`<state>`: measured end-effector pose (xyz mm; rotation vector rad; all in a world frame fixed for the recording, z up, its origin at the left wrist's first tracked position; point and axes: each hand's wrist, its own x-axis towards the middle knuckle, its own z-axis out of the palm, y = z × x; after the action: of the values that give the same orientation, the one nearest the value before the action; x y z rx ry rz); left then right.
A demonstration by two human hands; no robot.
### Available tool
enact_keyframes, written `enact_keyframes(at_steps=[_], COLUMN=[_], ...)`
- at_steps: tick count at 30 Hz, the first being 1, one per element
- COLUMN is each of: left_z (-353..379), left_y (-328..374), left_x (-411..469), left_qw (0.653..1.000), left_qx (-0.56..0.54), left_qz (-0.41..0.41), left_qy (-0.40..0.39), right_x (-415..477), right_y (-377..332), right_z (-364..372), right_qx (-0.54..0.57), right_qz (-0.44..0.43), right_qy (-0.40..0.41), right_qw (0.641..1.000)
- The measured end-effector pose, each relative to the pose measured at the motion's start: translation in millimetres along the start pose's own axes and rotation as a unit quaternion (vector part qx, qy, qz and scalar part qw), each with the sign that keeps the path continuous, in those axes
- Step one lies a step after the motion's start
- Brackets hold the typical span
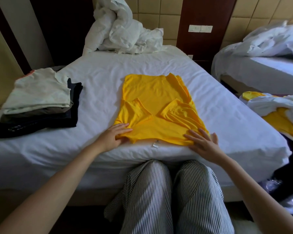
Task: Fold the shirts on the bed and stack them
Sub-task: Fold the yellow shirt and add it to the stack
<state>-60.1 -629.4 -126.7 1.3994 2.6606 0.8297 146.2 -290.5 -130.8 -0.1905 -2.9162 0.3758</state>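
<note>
Right in front of the person, in the head view, a yellow shirt (156, 107) lies spread on the white sheet of the bed (95, 68), about in the middle of the near half. Both its side parts are turned in, so the two short sleeves lie on top of the body of the shirt and point toward each other. A small white label (155, 145) sticks out from the near edge onto the sheet.

The left hand (112, 135) rests on the near left corner of the shirt. Its fingers (123, 128) are straight and lie flat on the cloth, and they hold nothing. The right hand (203, 142) rests on the near right corner, where the cloth is a little wrinkled. Its fingers (191, 134) are straight and spread apart, flat on the shirt, also with nothing gripped.

On the left side of the bed, well apart from the yellow shirt, stands a stack of folded clothes (41, 115). A pale shirt (39, 90) is on top, and darker pieces are below it.

At the far end of the bed a white duvet (122, 31) is bunched in a heap against the headboard. To the right a second bed (260, 70) carries crumpled white bedding. Nearer, at the right edge, lies a loose pile of yellow and white clothes (277, 112). Below, the person's knees in striped trousers (159, 191) touch the side of the mattress.
</note>
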Motion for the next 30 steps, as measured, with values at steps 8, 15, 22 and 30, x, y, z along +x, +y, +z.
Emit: enact_keyframes(at_steps=[8, 15, 22, 30], left_z=[-1, -4, -16, -59], left_y=[29, 70, 98, 119], left_x=[-7, -32, -67, -48], left_qw=[0.982, 0.964, 0.94, 0.904], left_qx=[-0.075, -0.154, -0.255, -0.316], left_qz=[-0.158, -0.195, -0.197, -0.214], left_qy=[0.075, 0.091, 0.113, 0.192], right_x=[10, -14, -53, -56], right_y=[-6, -28, -39, -48], right_z=[-6, -36, -55, -102], right_qx=[0.167, 0.249, 0.219, 0.194], right_qz=[0.075, 0.066, 0.038, 0.009], right_qy=[0.109, 0.168, 0.219, 0.235], right_qw=[0.977, 0.952, 0.95, 0.953])
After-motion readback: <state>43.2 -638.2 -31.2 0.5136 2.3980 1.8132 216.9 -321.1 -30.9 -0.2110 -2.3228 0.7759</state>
